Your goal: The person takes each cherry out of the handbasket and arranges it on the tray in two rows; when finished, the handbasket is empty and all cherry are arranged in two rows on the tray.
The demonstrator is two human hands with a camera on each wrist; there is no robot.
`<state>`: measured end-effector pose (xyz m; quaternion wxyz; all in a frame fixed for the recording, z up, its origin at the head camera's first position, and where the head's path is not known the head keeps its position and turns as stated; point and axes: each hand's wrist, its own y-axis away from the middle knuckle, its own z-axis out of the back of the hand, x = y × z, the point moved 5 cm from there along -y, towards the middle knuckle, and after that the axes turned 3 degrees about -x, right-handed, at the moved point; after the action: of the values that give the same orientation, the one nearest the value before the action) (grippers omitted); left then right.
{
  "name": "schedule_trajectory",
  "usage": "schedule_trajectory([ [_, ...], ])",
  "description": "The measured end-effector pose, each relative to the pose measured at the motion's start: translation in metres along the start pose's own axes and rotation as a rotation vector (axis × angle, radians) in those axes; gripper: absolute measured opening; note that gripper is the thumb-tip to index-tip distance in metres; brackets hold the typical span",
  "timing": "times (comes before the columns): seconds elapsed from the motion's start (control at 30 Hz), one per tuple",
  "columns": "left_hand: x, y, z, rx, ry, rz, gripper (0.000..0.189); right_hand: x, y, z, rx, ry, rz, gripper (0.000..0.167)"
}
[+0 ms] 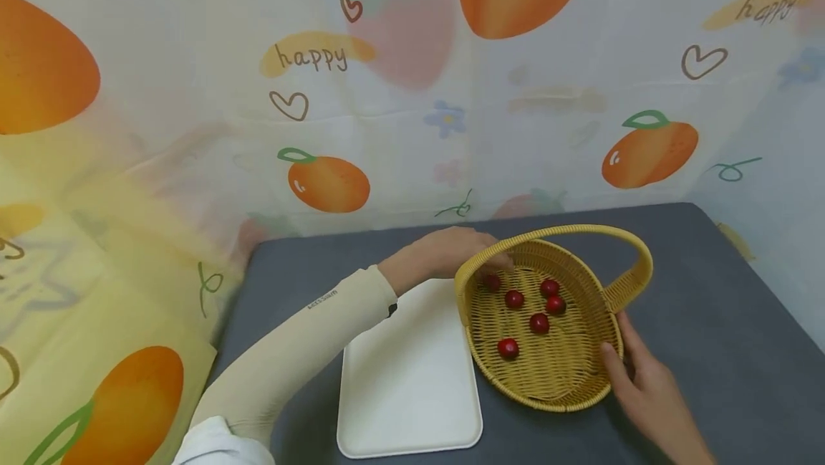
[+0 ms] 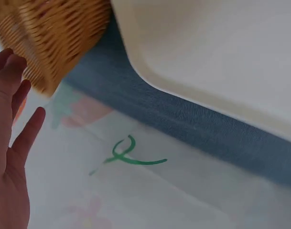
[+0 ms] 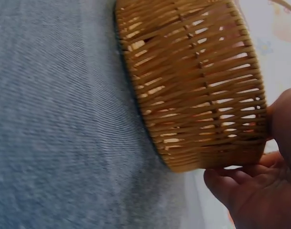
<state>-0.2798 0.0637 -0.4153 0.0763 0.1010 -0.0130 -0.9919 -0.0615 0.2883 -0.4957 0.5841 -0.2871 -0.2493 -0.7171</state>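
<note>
Red fruits (image 1: 539, 323) are lying inside the basket (image 1: 576, 357); the right grip (image 1: 647, 382) is pinching its 4 o'clock edge; the left grip (image 1: 452, 250) is hanging over the 10 o'clock part (pinching or not, I cannot tell); steady holding is probably helping against rolling.

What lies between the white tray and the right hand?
The yellow basket, with red fruits inside; the right hand holds its rim. The head view shows this.

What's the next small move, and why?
Probably lower the left hand to the nearest red fruit: that hand reaches over the basket beside this fruit, and the right hand holds the basket's other side, which should steady it.
</note>
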Motion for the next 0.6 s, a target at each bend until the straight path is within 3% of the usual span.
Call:
schedule_trajectory([
  [0.07, -0.002, -0.007, -0.004, 0.018, -0.078, -0.076, 0.025, 0.0, -0.001, -0.002, -0.013, -0.025, 0.014, 0.073],
  [0.13, -0.004, -0.015, -0.01, 0.056, -0.156, -0.112, 0.021, -0.002, -0.002, -0.004, -0.013, -0.051, 0.01, 0.072],
  [0.27, -0.007, -0.026, -0.019, 0.168, -0.296, -0.095, 0.015, -0.005, -0.002, -0.006, -0.018, -0.097, -0.003, 0.071],
  [0.43, -0.008, -0.037, -0.024, 0.246, -0.361, -0.093, 0.018, -0.005, -0.001, -0.004, -0.057, -0.129, 0.018, 0.069],
  [0.53, -0.008, -0.041, -0.022, 0.249, -0.28, -0.034, 0.021, -0.005, 0.0, -0.005, -0.063, -0.139, 0.013, 0.068],
  [0.6, -0.005, -0.041, -0.022, 0.26, -0.136, 0.09, 0.022, -0.005, 0.0, -0.005, -0.068, -0.136, 0.014, 0.068],
])
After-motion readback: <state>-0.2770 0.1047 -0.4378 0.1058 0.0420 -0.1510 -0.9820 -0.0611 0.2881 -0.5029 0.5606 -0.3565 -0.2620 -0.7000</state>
